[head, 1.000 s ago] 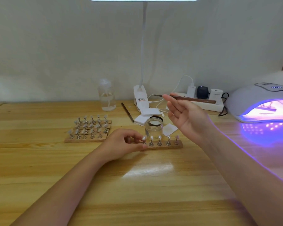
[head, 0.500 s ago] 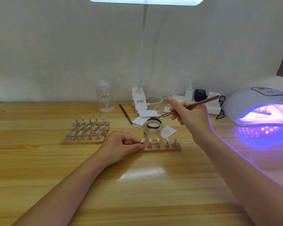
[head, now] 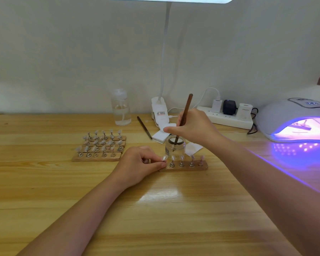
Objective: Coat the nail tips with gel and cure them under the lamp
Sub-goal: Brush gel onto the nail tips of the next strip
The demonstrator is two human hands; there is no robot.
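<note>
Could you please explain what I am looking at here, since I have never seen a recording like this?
There is no machine: a person works with bare hands, filmed by one camera worn on the head, looking down at a wooden table. The right hand holds a brown brush with its tip dipped in a small glass jar. The left hand pinches the left end of a wooden strip carrying nail tips on little stands. More such strips wait to the left. At the far right a curing lamp glows purple. Behind stand a clear bottle, a desk light's base and a power strip.
</note>
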